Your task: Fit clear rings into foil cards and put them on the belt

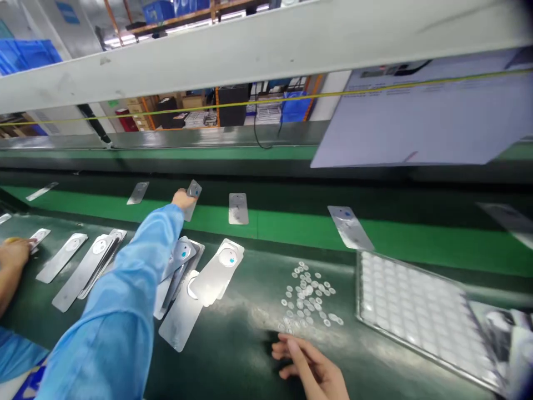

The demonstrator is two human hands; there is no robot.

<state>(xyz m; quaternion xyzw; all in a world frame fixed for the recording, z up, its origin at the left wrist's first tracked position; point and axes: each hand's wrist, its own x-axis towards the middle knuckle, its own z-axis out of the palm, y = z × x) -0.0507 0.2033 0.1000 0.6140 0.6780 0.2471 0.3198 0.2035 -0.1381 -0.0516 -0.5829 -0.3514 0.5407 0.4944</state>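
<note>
My left hand [181,198], at the end of a light blue sleeve, reaches forward over the green conveyor belt [291,228] and grips a small grey metal plate [193,191] by its lower end. The plate stands tilted just above the belt. My right hand [310,368] rests low on the dark green table [233,355], fingers stretched out and holding nothing. Just beyond its fingertips lies a scatter of several small clear discs [308,297]. Under my left arm, overlapping metal plates with round white and blue inserts [216,272] are spread on the table.
More single plates lie along the belt [238,209] [348,226] [137,193]. A tray of white discs [412,305] sits at the right. Another person's hand [14,254] touches plates at the far left, beside further plates [89,261]. A white beam crosses overhead [250,44].
</note>
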